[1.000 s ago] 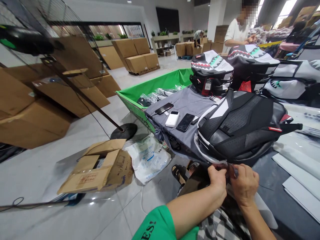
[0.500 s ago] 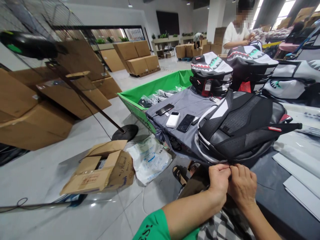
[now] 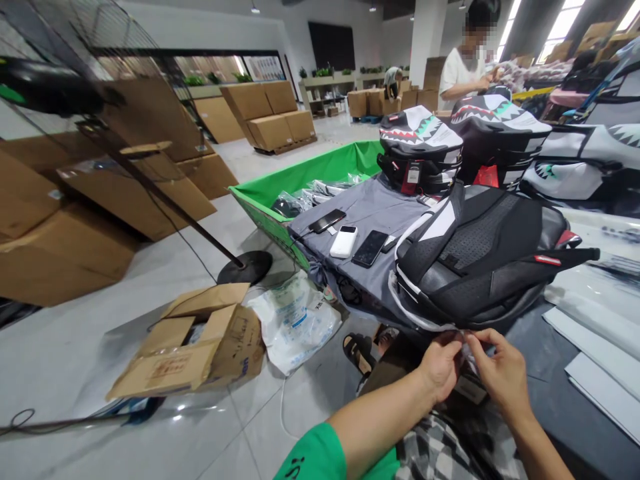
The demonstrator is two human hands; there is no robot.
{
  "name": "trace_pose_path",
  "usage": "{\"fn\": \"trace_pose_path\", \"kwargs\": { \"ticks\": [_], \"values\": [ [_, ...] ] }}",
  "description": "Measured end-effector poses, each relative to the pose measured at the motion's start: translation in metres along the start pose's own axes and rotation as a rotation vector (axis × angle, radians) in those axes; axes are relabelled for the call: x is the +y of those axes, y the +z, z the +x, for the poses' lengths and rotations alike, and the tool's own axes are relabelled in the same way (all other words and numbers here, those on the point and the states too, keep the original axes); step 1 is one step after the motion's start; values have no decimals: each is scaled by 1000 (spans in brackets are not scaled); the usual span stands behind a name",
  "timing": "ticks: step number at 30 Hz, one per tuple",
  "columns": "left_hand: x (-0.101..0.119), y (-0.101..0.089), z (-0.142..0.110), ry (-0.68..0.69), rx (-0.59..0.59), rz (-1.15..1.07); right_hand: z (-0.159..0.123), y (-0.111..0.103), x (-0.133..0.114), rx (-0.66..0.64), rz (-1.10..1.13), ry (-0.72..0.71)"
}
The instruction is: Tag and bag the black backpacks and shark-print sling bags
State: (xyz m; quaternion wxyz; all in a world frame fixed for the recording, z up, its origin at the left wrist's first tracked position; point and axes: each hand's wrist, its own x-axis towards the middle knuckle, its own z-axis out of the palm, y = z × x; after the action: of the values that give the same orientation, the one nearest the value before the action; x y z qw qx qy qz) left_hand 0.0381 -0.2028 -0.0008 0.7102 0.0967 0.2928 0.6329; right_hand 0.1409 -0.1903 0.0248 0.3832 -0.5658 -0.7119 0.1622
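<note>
A black and grey backpack (image 3: 480, 253) lies back-panel up on the cloth-covered table, close in front of me. A white strap (image 3: 407, 303) curves round its left side and runs to my fingers at the near edge. My left hand (image 3: 440, 367) is closed in a pinch at the end of this strap. Beside it my right hand (image 3: 500, 370) pinches too, thumb against fingers. A small, thin, whitish piece shows between the hands, too unclear to name. Below them a pale tag (image 3: 471, 389) is partly hidden.
Phones (image 3: 371, 248) and a white power bank (image 3: 344, 241) lie left of the backpack. Stacked bags (image 3: 420, 143) stand behind it, white sheets (image 3: 600, 373) at right. A green-lined bin (image 3: 305, 175), an open carton (image 3: 200, 347) and a fan stand (image 3: 245, 267) are left. A co-worker (image 3: 463, 73) stands beyond.
My hands have drawn slightly apart and turned, the right one shifting right with its fingers more open to view. The whitish piece and tag now show. The backpack stays put; the view shifts slightly.
</note>
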Motion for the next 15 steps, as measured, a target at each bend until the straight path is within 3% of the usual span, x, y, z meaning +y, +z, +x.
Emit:
{"fn": "trace_pose_path", "kwargs": {
  "ticks": [3,7,10,12,15],
  "values": [
    [0,-4,1,-16,2,20,8,-2,5,-75,138,161],
    [0,-6,-2,28,-49,38,13,4,11,-104,240,206],
    [-3,-4,-3,75,2,66,8,0,18,-26,214,220],
    [-6,-4,-2,90,40,100,-3,-19,28,89,170,258],
    [-10,-7,-3,105,74,197,-33,-81,53,239,66,427]
  ]
}}
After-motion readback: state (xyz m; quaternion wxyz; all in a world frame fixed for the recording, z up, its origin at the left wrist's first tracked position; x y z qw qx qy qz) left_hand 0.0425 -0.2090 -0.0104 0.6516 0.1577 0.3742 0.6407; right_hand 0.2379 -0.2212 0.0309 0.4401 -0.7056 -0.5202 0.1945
